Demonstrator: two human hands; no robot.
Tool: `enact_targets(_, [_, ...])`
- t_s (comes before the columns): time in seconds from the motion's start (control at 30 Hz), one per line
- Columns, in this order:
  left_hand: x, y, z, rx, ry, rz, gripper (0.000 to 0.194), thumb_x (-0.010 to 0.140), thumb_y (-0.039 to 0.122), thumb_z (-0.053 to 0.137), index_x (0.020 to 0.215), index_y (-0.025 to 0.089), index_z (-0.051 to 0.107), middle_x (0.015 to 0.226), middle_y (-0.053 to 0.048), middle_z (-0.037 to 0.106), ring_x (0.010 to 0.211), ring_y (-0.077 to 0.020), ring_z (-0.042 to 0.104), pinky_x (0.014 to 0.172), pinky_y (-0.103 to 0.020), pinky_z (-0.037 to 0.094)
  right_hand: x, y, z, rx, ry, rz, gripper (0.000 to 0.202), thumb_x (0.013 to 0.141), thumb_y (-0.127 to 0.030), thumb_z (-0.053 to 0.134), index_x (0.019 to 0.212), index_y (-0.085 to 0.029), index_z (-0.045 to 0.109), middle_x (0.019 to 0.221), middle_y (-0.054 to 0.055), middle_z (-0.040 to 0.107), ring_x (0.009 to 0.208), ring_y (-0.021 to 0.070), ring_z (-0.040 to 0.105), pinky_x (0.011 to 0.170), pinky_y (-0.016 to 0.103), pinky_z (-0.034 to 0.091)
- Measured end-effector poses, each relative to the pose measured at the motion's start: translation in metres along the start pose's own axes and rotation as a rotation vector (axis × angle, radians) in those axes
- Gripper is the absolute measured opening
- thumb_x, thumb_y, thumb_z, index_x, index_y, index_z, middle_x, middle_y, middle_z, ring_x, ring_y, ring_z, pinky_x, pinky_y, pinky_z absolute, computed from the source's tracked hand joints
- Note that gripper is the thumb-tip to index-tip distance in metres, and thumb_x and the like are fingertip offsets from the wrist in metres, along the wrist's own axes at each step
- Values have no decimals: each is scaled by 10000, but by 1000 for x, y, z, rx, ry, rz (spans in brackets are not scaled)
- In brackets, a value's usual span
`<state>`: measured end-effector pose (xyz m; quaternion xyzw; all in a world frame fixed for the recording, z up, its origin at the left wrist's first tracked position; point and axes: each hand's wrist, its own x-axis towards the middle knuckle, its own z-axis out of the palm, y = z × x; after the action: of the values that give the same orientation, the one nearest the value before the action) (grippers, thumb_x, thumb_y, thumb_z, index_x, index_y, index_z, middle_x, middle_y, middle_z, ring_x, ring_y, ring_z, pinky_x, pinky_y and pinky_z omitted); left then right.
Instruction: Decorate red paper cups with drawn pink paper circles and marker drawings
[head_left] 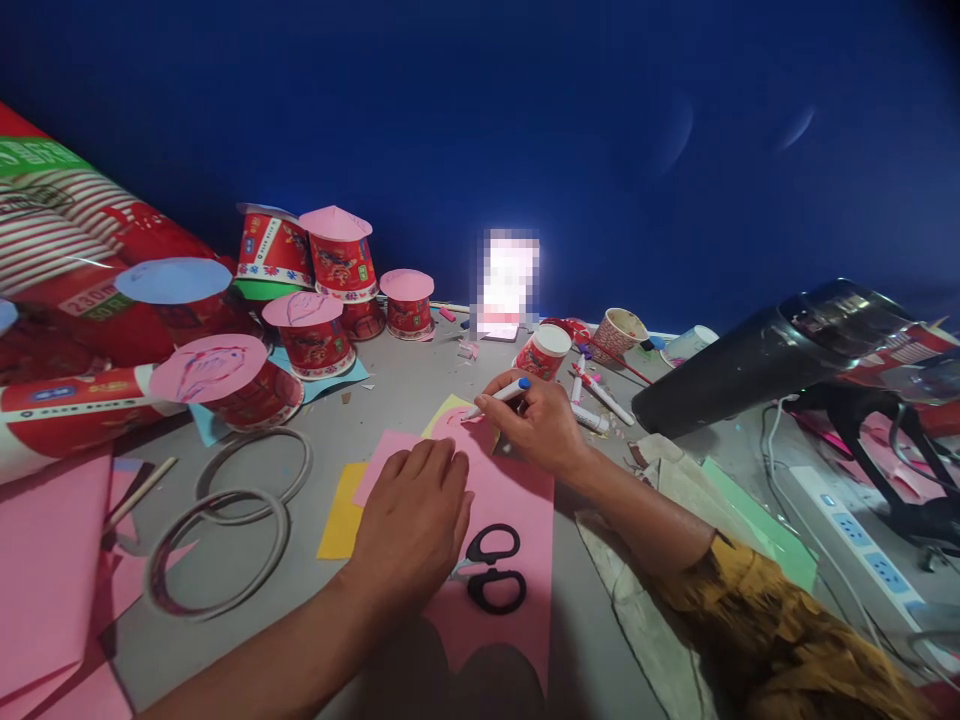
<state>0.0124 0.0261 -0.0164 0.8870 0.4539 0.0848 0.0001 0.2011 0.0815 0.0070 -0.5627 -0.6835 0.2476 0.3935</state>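
Drawing is barely begun: right hand [536, 425] grips a marker [499, 397], its tip on the pink sheet [499, 500]. Left hand [412, 520] lies flat, holding nothing, pinning it; scissors [491, 570] wait unused

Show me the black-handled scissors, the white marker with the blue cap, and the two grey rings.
black-handled scissors [491, 570]: head view, on the handle loops.
white marker with blue cap [501, 394]: head view, mid-barrel.
two grey rings [279, 515]: head view, on the nearer ring's rim.
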Motion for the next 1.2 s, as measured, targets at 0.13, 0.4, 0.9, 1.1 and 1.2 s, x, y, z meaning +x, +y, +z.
enact_targets(0.13, [0, 1, -1, -13, -13, -4, 272, 1004, 219, 466, 1147, 149, 687, 1233, -143, 702, 1098, -325, 633, 915, -486, 508, 0, 2, 5, 10, -27, -32, 187, 923, -385, 679, 860, -213, 716, 676, -21, 724, 598, 133, 631, 579, 243, 413])
enact_targets(0.4, [2, 1, -3, -24, -20, -9, 269, 1004, 216, 468, 1144, 145, 688, 1209, -134, 701, 1080, -324, 629, 899, -482, 493, 1, 1, 9, 13, -26, -21, 189, 905, -396, 684, 846, -219, 711, 682, -20, 732, 575, 134, 618, 570, 248, 403])
enact_targets(0.9, [1, 2, -1, -15, 5, -6, 254, 1002, 224, 496, 1149, 146, 688, 1195, -136, 705, 1079, -315, 626, 899, -465, 475, 0, 0, 9, -51, 25, 5, 185, 908, -400, 694, 841, -229, 714, 638, -31, 713, 574, 139, 629, 577, 252, 406])
enact_targets(1.1, [1, 2, -1, -20, -2, -1, 244, 1002, 222, 497, 1135, 143, 686, 1185, -142, 702, 1068, -317, 629, 882, -467, 472, -1, -1, 10, -45, 22, -25, 171, 907, -380, 691, 843, -226, 726, 675, -16, 745, 600, 144, 655, 592, 250, 429])
enact_targets(1.2, [2, 2, -2, -19, -13, -3, 257, 1006, 220, 482, 1143, 143, 685, 1185, -141, 701, 1068, -319, 626, 885, -468, 469, -1, -1, 11, -57, 11, -46, 166, 915, -372, 689, 845, -228, 733, 693, -18, 760, 609, 141, 666, 610, 250, 437])
